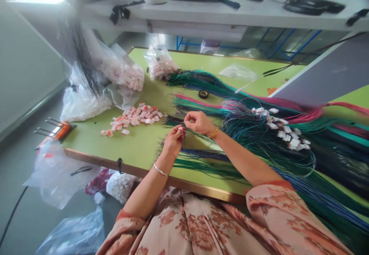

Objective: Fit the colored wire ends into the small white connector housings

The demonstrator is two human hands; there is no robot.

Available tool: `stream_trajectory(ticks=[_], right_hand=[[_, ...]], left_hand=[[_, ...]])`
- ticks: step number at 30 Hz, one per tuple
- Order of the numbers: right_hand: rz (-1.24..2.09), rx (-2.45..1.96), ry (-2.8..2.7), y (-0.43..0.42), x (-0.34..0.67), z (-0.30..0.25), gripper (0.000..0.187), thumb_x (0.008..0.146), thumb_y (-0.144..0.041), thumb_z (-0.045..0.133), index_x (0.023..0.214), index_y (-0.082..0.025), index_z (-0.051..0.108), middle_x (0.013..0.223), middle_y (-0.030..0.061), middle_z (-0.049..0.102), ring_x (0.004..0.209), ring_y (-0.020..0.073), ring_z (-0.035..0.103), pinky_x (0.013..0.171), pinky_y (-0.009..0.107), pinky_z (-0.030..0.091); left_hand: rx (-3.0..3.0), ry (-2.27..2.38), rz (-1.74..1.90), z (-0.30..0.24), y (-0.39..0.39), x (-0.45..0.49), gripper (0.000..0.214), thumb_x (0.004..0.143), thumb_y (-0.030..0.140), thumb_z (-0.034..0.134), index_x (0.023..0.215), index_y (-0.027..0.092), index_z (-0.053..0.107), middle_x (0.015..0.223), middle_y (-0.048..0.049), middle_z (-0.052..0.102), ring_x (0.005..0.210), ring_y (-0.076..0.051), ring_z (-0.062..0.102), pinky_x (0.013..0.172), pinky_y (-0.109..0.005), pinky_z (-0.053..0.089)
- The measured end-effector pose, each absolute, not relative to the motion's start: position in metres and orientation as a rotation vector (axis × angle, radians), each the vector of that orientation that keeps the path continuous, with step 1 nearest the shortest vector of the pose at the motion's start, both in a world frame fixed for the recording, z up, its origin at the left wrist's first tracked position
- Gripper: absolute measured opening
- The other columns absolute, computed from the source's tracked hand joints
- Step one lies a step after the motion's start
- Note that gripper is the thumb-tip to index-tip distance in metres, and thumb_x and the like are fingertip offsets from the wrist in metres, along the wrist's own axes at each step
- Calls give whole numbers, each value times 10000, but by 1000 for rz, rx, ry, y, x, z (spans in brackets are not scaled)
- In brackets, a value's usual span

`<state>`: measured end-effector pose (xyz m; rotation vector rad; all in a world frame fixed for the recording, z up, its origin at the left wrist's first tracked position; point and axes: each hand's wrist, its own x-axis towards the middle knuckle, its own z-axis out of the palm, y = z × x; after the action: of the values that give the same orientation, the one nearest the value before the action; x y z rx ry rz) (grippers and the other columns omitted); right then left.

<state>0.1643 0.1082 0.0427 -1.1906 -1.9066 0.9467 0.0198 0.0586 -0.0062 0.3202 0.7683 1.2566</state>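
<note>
Several wire bundles (248,132) run beneath and right of the right hand (198,123), pinched narrow, contents too small to confirm; loose connectors (140,114) lie left of the left hand (173,142), which pinches a small white piece (180,129). Step judged wire-fitting; next move calls for fine alignment

Lime green covers the tabletop (92,141), pinkish white and orange mix on the small connectors (138,116) at left, white marks the blocks (286,129) at right, green, blue and pink streak the wires (245,132), and rust-red flowers pattern the near peach garment (198,228).
</note>
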Motion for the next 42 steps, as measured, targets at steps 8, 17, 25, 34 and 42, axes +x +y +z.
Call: stream_trajectory(ticks=[8,17,25,34,42], right_hand=[[904,-1251,-1925,91,171,26,162,688,-302,580,679,-143,608,494,-64,421,467,53,290,462,211,224],[855,-1230,-1940,89,171,19,148,700,-291,597,686,-144,612,502,-64,441,465,52,309,470,205,241],[834,-1155,-1984,88,168,13,132,747,-269,581,713,-145,613,568,-28,550,497,68,398,500,202,297],[618,-1221,-2173,86,168,9,107,786,-236,531,727,-162,580,616,16,595,533,106,460,553,228,325],[709,-1199,-2263,104,182,25,140,805,-254,540,787,-160,642,658,17,638,559,112,492,572,228,350]], left_hand=[[295,828,1211,-3,57,21,237,682,123,780,871,151,641,752,8,663,629,-52,580,643,-176,462],[304,834,1211,-4,57,22,233,672,126,791,862,145,658,752,9,662,647,-51,585,671,-178,456],[394,891,1265,-9,57,25,238,617,145,813,820,144,687,707,11,655,615,-58,553,663,-206,438],[415,980,1271,-8,56,25,293,560,194,850,802,147,693,700,9,668,622,-68,572,651,-212,432],[434,962,1285,-9,54,29,242,617,190,816,810,134,681,730,-5,663,638,-68,559,667,-219,413]])
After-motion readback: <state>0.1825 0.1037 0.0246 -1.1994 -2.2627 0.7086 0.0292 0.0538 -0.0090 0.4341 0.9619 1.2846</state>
